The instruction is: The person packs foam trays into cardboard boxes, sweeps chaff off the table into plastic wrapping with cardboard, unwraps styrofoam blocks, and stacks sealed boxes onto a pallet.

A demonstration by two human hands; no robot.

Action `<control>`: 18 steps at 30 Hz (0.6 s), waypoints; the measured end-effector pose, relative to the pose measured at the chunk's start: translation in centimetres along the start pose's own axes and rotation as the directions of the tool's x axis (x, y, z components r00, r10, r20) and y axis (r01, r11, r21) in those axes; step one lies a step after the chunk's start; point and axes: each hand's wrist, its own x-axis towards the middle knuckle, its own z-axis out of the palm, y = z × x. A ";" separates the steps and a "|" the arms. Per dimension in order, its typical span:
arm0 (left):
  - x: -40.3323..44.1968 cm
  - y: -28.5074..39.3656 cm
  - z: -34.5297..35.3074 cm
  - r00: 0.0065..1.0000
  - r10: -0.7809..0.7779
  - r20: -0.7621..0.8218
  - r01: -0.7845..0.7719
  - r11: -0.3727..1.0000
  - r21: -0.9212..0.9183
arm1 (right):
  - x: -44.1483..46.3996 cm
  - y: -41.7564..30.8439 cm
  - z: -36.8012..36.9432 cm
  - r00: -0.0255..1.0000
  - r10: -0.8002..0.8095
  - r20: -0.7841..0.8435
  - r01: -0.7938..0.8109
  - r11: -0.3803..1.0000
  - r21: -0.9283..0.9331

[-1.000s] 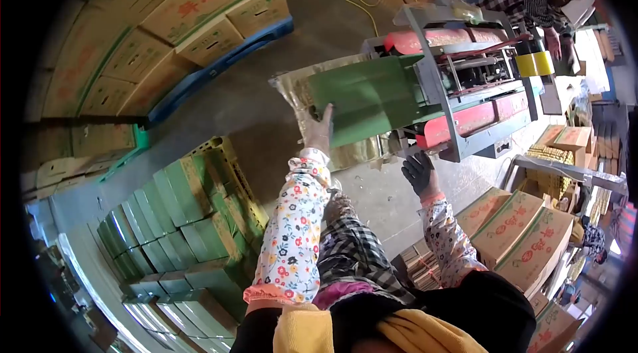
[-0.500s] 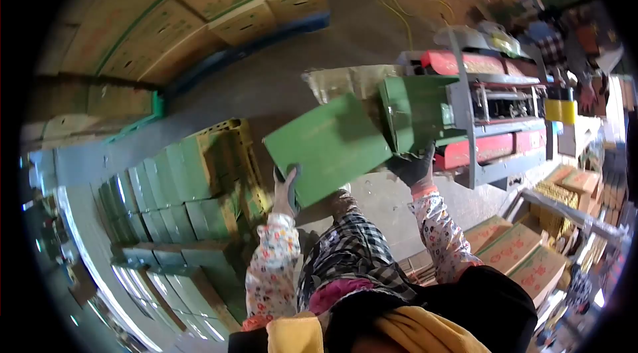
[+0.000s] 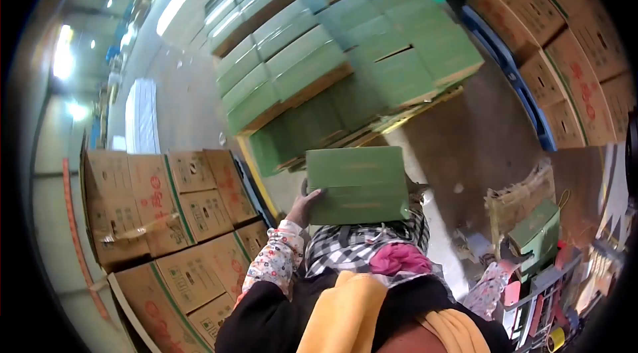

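Observation:
My left hand (image 3: pixel 306 207), in a greyish glove, grips the left edge of a green cardboard box (image 3: pixel 357 183). The box is held level in front of my waist, close to a pallet stack of similar green boxes (image 3: pixel 306 64). Out to the lower right stretches my right arm in its floral sleeve. My right hand (image 3: pixel 510 266) is near a second green box (image 3: pixel 539 233) beside the machine; its fingers are blurred and I cannot tell whether it touches that box.
Brown printed cartons (image 3: pixel 193 273) are stacked at my left, and more cartons (image 3: pixel 571 67) stand on a blue pallet (image 3: pixel 512 77) at the right. A yellow pallet edge (image 3: pixel 425 110) juts out ahead. A metal-framed machine (image 3: pixel 541 300) with red parts is at the lower right.
My view has swung left from the machine to the green stack. The held box has come around with my left hand, while my right hand has parted from it and stayed back towards the machine.

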 end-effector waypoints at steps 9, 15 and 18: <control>6.4 2.8 -25.7 0.991 0.122 -0.050 -0.132 0.912 -0.388 | -24.7 33.0 1.2 0.740 0.371 0.560 0.043 0.806 -0.590; 16.5 5.5 -27.7 0.984 0.177 -0.008 -0.170 0.934 -0.313 | -26.1 52.2 1.0 0.563 0.752 0.343 -0.302 0.574 -0.761; 16.8 5.6 -28.5 0.992 0.025 -0.126 -0.054 0.971 -0.234 | -27.1 56.6 0.2 0.636 0.752 0.172 -0.261 0.420 -0.869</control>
